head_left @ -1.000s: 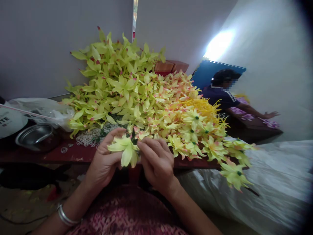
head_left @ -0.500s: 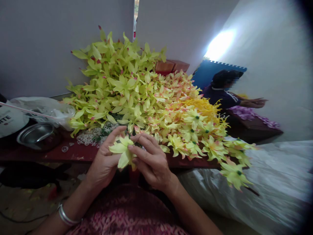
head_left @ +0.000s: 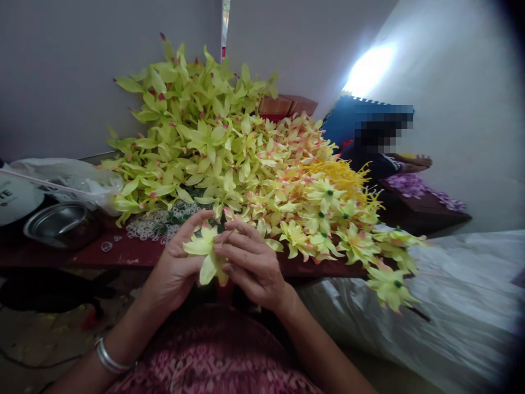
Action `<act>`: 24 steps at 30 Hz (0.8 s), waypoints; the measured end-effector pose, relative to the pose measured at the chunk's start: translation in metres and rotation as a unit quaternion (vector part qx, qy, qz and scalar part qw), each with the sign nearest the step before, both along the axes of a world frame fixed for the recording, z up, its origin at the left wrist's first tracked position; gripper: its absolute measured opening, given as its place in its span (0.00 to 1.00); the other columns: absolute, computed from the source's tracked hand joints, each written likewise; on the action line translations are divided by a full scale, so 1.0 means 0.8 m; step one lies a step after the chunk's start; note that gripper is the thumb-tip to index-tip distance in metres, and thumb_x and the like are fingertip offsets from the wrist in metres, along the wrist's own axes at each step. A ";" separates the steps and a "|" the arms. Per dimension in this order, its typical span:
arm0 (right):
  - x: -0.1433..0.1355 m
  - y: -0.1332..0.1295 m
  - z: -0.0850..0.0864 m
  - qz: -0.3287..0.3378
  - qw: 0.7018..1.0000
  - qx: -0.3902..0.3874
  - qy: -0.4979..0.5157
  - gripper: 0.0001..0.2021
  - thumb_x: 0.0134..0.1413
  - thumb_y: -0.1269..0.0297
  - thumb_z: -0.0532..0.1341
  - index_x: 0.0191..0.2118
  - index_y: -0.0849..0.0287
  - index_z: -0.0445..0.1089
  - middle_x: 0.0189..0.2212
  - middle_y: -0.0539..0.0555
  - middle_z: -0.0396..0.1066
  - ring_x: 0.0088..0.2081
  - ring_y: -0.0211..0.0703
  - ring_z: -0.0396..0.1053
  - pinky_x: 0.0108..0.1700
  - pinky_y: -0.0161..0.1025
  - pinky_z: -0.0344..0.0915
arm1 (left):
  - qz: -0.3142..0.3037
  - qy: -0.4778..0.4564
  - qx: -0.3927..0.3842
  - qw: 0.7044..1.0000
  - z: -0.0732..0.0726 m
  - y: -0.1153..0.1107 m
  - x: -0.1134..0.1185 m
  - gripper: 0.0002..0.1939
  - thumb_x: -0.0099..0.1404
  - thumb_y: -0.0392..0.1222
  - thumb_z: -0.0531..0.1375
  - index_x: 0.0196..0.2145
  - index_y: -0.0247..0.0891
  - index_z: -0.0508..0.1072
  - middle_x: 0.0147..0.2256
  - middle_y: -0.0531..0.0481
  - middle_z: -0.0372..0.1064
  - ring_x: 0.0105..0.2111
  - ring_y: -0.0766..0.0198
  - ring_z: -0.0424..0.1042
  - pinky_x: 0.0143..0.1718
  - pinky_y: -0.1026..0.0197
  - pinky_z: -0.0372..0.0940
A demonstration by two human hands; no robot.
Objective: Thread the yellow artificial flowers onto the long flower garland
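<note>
A yellow-green artificial flower [head_left: 208, 256] is held between both hands in front of my body. My left hand [head_left: 174, 268] grips its left side, with the thumb under the petals and the fingers behind. The bent fingers of my right hand [head_left: 253, 264] pinch the flower near its middle and hide part of it. Just beyond my hands rises a big heap of yellow-green petals [head_left: 209, 142]. Pink-tipped petals [head_left: 287, 158] and yellow strands [head_left: 338, 175] lie on its right side. Small white rings [head_left: 151, 227] lie behind my left hand.
On the left are a metal bowl [head_left: 59, 224] and a plastic bag [head_left: 77, 178]. Finished-looking flowers [head_left: 391, 284] overhang the right edge of the red table [head_left: 131, 254]. White plastic sheeting [head_left: 459, 284] covers the right side. Another person [head_left: 369, 156] sits beyond, near purple petals [head_left: 410, 185].
The view has shifted slightly. Both hands keep hold of the flower, and the right fingers have moved a little over it. The other person's hands have drawn back to the left.
</note>
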State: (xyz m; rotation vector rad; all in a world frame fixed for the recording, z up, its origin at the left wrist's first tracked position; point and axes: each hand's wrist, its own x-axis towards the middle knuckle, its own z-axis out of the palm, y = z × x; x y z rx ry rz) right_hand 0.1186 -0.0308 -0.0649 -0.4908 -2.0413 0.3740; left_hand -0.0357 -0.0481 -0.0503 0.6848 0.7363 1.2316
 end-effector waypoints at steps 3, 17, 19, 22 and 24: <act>0.002 0.003 -0.004 -0.006 1.000 -0.003 -0.010 0.10 0.57 0.69 0.56 0.45 0.60 0.68 0.40 0.58 0.72 0.46 0.44 0.67 0.55 0.52 0.59 | -0.004 0.009 0.003 1.000 0.001 0.001 0.000 0.33 0.44 0.22 0.63 0.48 0.42 0.67 0.36 0.52 0.70 0.25 0.70 0.69 0.23 0.72 0.65; 0.001 0.005 -0.014 -0.051 0.998 0.009 -0.037 0.10 0.58 0.67 0.54 0.44 0.58 0.68 0.44 0.54 0.72 0.53 0.43 0.62 0.56 0.46 0.59 | 0.023 0.050 0.010 0.998 0.001 0.000 -0.003 0.35 0.41 0.36 0.70 0.49 0.45 0.68 0.38 0.51 0.72 0.24 0.66 0.70 0.22 0.69 0.66; 0.000 0.004 -0.015 -0.057 0.998 0.011 -0.038 0.11 0.58 0.66 0.55 0.45 0.58 0.68 0.45 0.53 0.72 0.54 0.42 0.61 0.57 0.45 0.59 | 0.042 0.084 -0.003 0.996 0.005 -0.002 -0.002 0.34 0.42 0.32 0.69 0.49 0.46 0.68 0.38 0.51 0.72 0.25 0.66 0.71 0.22 0.70 0.66; -0.004 0.002 -0.012 -0.052 0.998 0.005 -0.046 0.11 0.58 0.65 0.54 0.45 0.58 0.68 0.46 0.53 0.71 0.54 0.40 0.62 0.58 0.43 0.57 | 0.054 0.107 -0.015 0.993 0.009 -0.004 -0.002 0.34 0.43 0.32 0.69 0.49 0.46 0.68 0.38 0.51 0.72 0.24 0.66 0.71 0.21 0.70 0.66; -0.005 0.000 -0.006 -0.043 0.997 0.003 -0.063 0.11 0.58 0.66 0.54 0.45 0.59 0.69 0.48 0.54 0.70 0.54 0.39 0.61 0.59 0.42 0.56 | 0.053 0.109 -0.014 0.993 0.011 -0.004 -0.004 0.33 0.43 0.32 0.69 0.48 0.46 0.69 0.37 0.51 0.73 0.24 0.66 0.71 0.21 0.70 0.66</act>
